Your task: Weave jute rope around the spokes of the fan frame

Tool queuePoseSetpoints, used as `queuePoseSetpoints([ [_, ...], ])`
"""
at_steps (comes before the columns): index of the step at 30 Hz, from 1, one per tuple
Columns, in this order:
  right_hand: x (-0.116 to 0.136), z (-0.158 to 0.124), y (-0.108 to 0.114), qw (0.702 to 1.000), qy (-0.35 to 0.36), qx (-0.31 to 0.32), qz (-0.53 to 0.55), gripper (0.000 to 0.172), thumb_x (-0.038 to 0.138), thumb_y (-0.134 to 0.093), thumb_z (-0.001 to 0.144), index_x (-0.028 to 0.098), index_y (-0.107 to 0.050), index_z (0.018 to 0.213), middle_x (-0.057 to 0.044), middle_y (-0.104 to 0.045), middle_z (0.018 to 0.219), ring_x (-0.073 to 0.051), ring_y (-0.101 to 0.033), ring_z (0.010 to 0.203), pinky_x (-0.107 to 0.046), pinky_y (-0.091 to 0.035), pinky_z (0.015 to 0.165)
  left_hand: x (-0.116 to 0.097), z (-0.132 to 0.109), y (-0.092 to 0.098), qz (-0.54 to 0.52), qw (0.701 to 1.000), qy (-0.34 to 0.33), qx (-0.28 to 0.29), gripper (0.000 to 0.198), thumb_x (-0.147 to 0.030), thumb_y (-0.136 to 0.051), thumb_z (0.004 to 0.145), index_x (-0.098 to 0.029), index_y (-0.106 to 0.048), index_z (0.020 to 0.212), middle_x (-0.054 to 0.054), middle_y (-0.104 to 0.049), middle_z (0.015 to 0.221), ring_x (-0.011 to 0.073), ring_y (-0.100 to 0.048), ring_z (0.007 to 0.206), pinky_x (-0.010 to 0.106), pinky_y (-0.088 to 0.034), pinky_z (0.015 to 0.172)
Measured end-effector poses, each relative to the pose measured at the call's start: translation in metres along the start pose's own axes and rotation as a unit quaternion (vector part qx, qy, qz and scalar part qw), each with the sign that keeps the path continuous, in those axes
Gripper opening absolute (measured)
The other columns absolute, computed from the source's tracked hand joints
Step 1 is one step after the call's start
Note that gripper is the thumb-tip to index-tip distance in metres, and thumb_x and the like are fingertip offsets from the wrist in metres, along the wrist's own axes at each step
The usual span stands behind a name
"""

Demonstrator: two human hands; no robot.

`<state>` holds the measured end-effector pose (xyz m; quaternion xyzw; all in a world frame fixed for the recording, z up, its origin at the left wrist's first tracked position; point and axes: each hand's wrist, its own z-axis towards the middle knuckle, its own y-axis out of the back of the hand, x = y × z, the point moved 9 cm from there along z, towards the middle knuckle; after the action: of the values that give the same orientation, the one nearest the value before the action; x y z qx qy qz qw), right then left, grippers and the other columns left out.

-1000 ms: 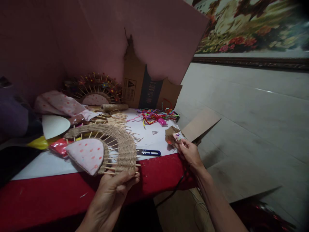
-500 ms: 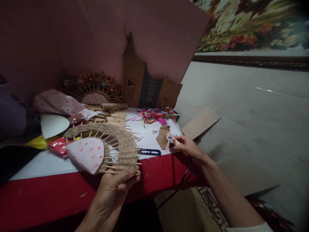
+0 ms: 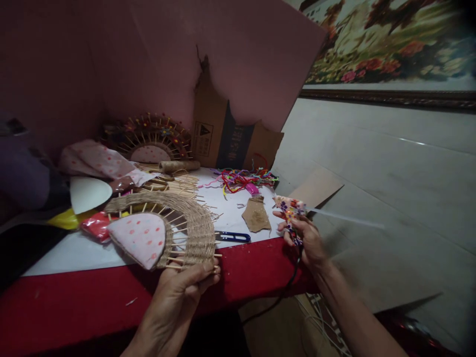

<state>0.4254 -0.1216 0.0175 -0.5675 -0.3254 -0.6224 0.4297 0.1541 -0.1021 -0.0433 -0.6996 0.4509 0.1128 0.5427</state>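
My left hand (image 3: pixel 174 297) is closed on the lower right edge of a half-round woven twine piece (image 3: pixel 201 223), thumb on top. Thin wooden sticks run through its twine band, around a pink dotted cloth-covered panel (image 3: pixel 139 238). My right hand (image 3: pixel 308 240) grips a flower-patterned glue gun (image 3: pixel 288 204) over the table's right end. A long translucent glue stick (image 3: pixel 342 217) juts from its back, and a black cord (image 3: pixel 293 277) hangs below. Left of the gun lies a stained cardboard scrap (image 3: pixel 256 215). Blue thread snips (image 3: pixel 234 237) lie beside the woven piece.
Coloured fuzzy stems (image 3: pixel 241 179) are heaped at the back, before a torn cardboard sheet (image 3: pixel 210 129). A finished-looking half-round piece (image 3: pixel 148 139) leans behind a twine roll (image 3: pixel 178 165) and loose sticks. A white shaped panel (image 3: pixel 89 193) stands at left. Red cloth (image 3: pixel 245 267) covers the front edge.
My right hand has lifted the glue gun off the cardboard scrap, moving right and turning it so the glue stick shows. My left hand still holds the woven piece nearly in place.
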Motion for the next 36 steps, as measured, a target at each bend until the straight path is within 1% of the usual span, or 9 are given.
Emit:
queuePoseSetpoints([
  [3, 0.004, -0.02, -0.011, 0.997, -0.019, 0.009, 0.069, 0.027, 0.032, -0.046, 0.078, 0.017, -0.056, 0.097, -0.006, -0.063, 0.078, -0.005, -0.038, 0.037, -0.017, -0.028, 0.031, -0.001, -0.003, -0.001, 0.001, 1.0, -0.001, 0.007, 0.02, -0.006, -0.072, 0.052, -0.013, -0.066, 0.07, 0.005, -0.068, 0.064, 0.0151, -0.062, 0.057, 0.024, -0.053, 0.055],
  [6, 0.004, -0.045, -0.035, 0.991, -0.087, 0.063, 0.077, 0.028, 0.036, -0.045, 0.08, 0.017, -0.058, 0.096, -0.001, -0.056, 0.059, -0.005, -0.032, 0.033, -0.018, -0.025, 0.029, -0.002, -0.006, -0.004, 0.002, 1.0, -0.004, 0.021, 0.024, -0.008, -0.072, 0.053, -0.012, -0.066, 0.076, 0.005, -0.068, 0.067, 0.0147, -0.062, 0.058, 0.024, -0.053, 0.057],
  [10, 0.012, -0.073, -0.064, 0.982, -0.112, 0.154, 0.005, 0.032, 0.045, -0.052, 0.075, 0.016, -0.061, 0.085, 0.0, -0.051, 0.047, -0.006, -0.032, 0.031, -0.018, -0.019, 0.028, -0.003, -0.009, -0.005, 0.008, 1.0, -0.005, 0.019, 0.037, -0.005, -0.072, 0.053, -0.012, -0.064, 0.089, 0.005, -0.069, 0.069, 0.0152, -0.063, 0.061, 0.025, -0.053, 0.059],
  [13, 0.013, -0.085, -0.08, 0.963, -0.115, 0.223, -0.099, 0.029, 0.043, -0.056, 0.074, 0.016, -0.06, 0.065, -0.001, -0.051, 0.049, -0.008, -0.039, 0.038, -0.02, -0.029, 0.033, -0.005, -0.01, -0.005, 0.015, 1.0, -0.005, 0.015, 0.037, -0.004, -0.072, 0.052, -0.011, -0.063, 0.087, 0.006, -0.069, 0.07, 0.016, -0.064, 0.061, 0.025, -0.054, 0.059],
  [19, 0.022, -0.083, -0.085, 0.959, -0.027, 0.201, -0.198, 0.022, 0.039, -0.057, 0.076, 0.017, -0.064, 0.073, -0.001, -0.056, 0.058, -0.012, -0.049, 0.053, -0.021, -0.041, 0.048, -0.006, -0.01, -0.005, 0.031, 0.999, -0.011, 0.025, 0.04, -0.007, -0.074, 0.051, -0.01, -0.061, 0.089, 0.006, -0.068, 0.07, 0.0173, -0.064, 0.063, 0.025, -0.054, 0.057],
  [23, 0.019, -0.085, -0.091, 0.942, -0.026, 0.23, -0.245, 0.026, 0.04, -0.052, 0.079, 0.017, -0.063, 0.075, -0.003, -0.06, 0.07, -0.015, -0.054, 0.067, -0.024, -0.044, 0.061, -0.006, -0.008, -0.007, 0.037, 0.998, -0.024, 0.048, 0.039, -0.008, -0.074, 0.052, -0.012, -0.06, 0.089, 0.007, -0.068, 0.075, 0.0184, -0.064, 0.067, 0.025, -0.054, 0.057],
  [28, 0.016, -0.087, -0.09, 0.927, -0.033, 0.232, -0.292, 0.028, 0.041, -0.05, 0.081, 0.016, -0.064, 0.085, -0.004, -0.061, 0.077, -0.017, -0.056, 0.073, -0.026, -0.046, 0.067, -0.004, -0.007, -0.01, 0.044, 0.996, -0.022, 0.07, 0.038, -0.009, -0.074, 0.052, -0.01, -0.061, 0.088, 0.006, -0.067, 0.071, 0.0167, -0.062, 0.065, 0.024, -0.053, 0.057],
  [33, 0.017, -0.09, -0.085, 0.914, -0.017, 0.23, -0.334, 0.028, 0.039, -0.05, 0.081, 0.021, -0.061, 0.1, -0.004, -0.062, 0.091, -0.019, -0.056, 0.085, -0.028, -0.046, 0.076, -0.006, -0.008, -0.011, 0.041, 0.997, -0.026, 0.067, 0.045, -0.009, -0.073, 0.054, -0.013, -0.06, 0.097, 0.007, -0.066, 0.084, 0.021, -0.063, 0.076, 0.027, -0.053, 0.059],
  [36, 0.015, -0.093, -0.084, 0.897, -0.02, 0.248, -0.365, 0.025, 0.039, -0.049, 0.081, 0.022, -0.062, 0.094, -0.003, -0.062, 0.084, -0.019, -0.056, 0.086, -0.027, -0.046, 0.073, -0.005, -0.008, -0.012, 0.036, 0.997, -0.022, 0.068, 0.048, -0.008, -0.072, 0.055, -0.015, -0.059, 0.101, 0.006, -0.065, 0.086, 0.021, -0.062, 0.079, 0.027, -0.053, 0.061],
])
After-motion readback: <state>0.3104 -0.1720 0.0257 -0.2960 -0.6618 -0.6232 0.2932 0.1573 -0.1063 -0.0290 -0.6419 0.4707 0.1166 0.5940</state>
